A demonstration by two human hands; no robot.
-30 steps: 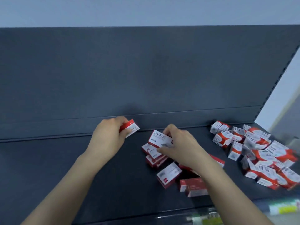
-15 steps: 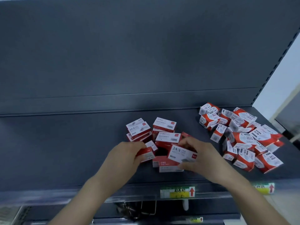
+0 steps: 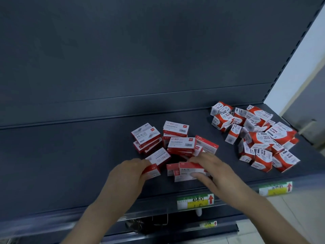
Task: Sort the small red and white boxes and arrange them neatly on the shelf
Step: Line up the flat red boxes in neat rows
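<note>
Both hands are curled on boxes at the front of the dark shelf [image 3: 70, 164]: the left hand [image 3: 126, 175] pinches one small red and white box [image 3: 152, 170], and the right hand [image 3: 216, 173] grips a flat box [image 3: 190, 170], thumb on its white face. Two or three more lie partly hidden under that hand. Just behind the hands sits a cluster of staple boxes [image 3: 181, 143], roughly ten, stacked so the lower ones are hard to count. Well to the right is a tumbled heap of paper clip boxes [image 3: 260, 138], about twenty. Two price labels [image 3: 195, 201] on the shelf edge are too blurred to read.
</note>
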